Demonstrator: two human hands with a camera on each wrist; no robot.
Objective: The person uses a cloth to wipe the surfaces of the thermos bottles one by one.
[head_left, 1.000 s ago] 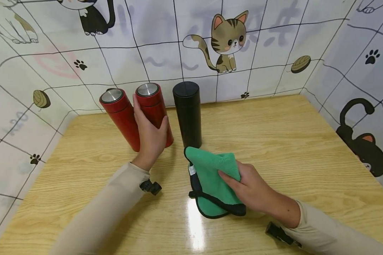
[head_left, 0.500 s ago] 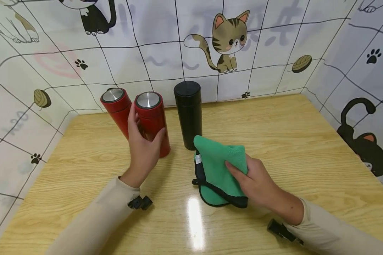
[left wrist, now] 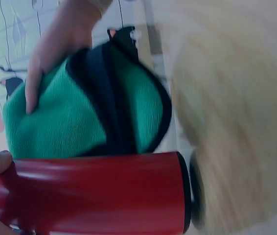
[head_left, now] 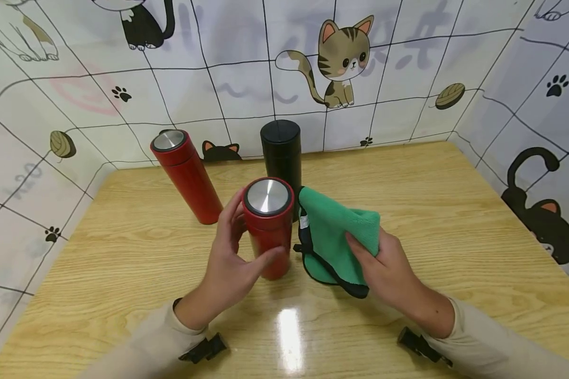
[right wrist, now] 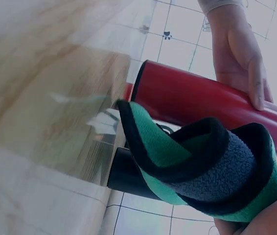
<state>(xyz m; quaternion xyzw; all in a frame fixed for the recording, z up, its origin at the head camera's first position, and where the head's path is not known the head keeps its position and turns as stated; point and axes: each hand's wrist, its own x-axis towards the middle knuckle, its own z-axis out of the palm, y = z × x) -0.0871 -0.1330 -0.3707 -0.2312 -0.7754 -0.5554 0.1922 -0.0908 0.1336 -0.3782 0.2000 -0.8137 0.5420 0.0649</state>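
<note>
My left hand (head_left: 227,271) grips a red thermos (head_left: 271,239) with a silver-topped lid, thumb on the near side and fingers around the far left. The thermos is upright; a narrow dark gap shows under its base in the left wrist view, where its red body (left wrist: 99,193) fills the bottom. My right hand (head_left: 389,271) pinches a folded green cloth (head_left: 334,237) with black edging, thumb on top. The cloth hangs just right of the thermos; its grey inner side (right wrist: 214,171) shows in the right wrist view. Behind them stands a black thermos (head_left: 282,152), its lower part partly hidden.
A second red thermos (head_left: 187,176) stands at the back left of the wooden table (head_left: 123,252). White walls with cat drawings (head_left: 343,63) close off the back and both sides. A bright reflection lies on the table in front of the hands.
My left hand has brought the red thermos away from the other red one, rightward and nearer to me. The cloth in my right hand has moved slightly up and right.
</note>
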